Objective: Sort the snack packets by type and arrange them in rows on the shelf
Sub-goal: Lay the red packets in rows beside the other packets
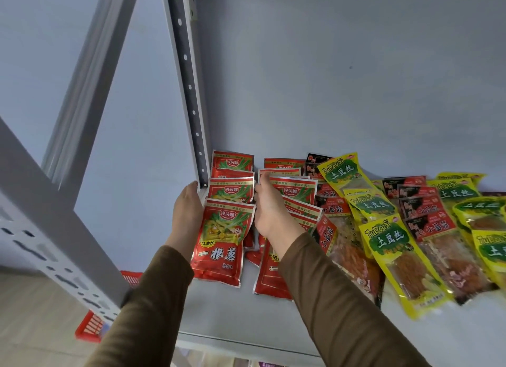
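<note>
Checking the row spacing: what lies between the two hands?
In the head view, a row of red packets lies between the left hand and right hand.

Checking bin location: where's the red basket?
Head view, lower left: the red basket sits below the shelf, partly hidden behind the grey shelf upright.

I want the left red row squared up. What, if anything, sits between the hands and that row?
Nothing visible does. The left hand already touches the left edge of the left red row, and the right hand lies at its right edge.
</note>
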`<move>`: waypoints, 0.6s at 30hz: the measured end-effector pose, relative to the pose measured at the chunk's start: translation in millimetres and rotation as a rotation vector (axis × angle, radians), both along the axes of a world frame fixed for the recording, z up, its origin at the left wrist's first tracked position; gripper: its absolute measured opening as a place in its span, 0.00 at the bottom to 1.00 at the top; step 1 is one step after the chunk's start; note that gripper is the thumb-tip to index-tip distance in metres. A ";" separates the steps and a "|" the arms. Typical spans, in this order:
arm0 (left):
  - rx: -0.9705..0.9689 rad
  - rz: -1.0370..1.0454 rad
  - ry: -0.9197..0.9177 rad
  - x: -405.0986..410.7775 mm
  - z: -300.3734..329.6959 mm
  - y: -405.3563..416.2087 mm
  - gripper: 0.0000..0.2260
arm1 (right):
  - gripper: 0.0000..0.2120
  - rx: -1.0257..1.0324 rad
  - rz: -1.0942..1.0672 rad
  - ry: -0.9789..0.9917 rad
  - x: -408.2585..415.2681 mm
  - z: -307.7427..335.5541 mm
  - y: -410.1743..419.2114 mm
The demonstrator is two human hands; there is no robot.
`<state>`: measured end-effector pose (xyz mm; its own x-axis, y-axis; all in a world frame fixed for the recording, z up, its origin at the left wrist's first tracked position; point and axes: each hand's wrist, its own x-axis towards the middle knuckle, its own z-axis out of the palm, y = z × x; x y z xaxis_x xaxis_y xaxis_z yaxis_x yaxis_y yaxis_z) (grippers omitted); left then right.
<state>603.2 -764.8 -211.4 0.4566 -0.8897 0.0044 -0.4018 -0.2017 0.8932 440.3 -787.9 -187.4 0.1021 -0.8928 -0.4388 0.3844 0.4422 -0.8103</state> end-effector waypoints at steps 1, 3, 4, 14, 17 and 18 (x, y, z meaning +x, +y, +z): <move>0.006 -0.010 -0.012 0.7 -4.3 7.8 0.22 | 0.27 0.005 -0.002 -0.001 -0.8 -3.7 3.3; 0.014 -0.042 -0.048 -0.3 -12.2 22.9 0.22 | 0.26 0.013 -0.007 0.012 0.0 -11.7 11.0; 0.029 -0.058 -0.023 -1.5 -14.8 29.5 0.24 | 0.25 0.018 -0.007 0.021 1.4 -14.3 14.8; 0.235 -0.119 -0.206 -26.2 -17.4 52.5 0.39 | 0.25 0.010 -0.064 0.132 13.9 -13.1 30.9; 0.202 -0.100 -0.188 -34.2 -14.3 51.5 0.41 | 0.26 -0.003 -0.047 0.156 15.2 -12.6 36.4; 0.184 -0.104 -0.170 -35.8 -13.3 51.3 0.41 | 0.25 -0.002 -0.044 0.150 16.4 -12.5 38.0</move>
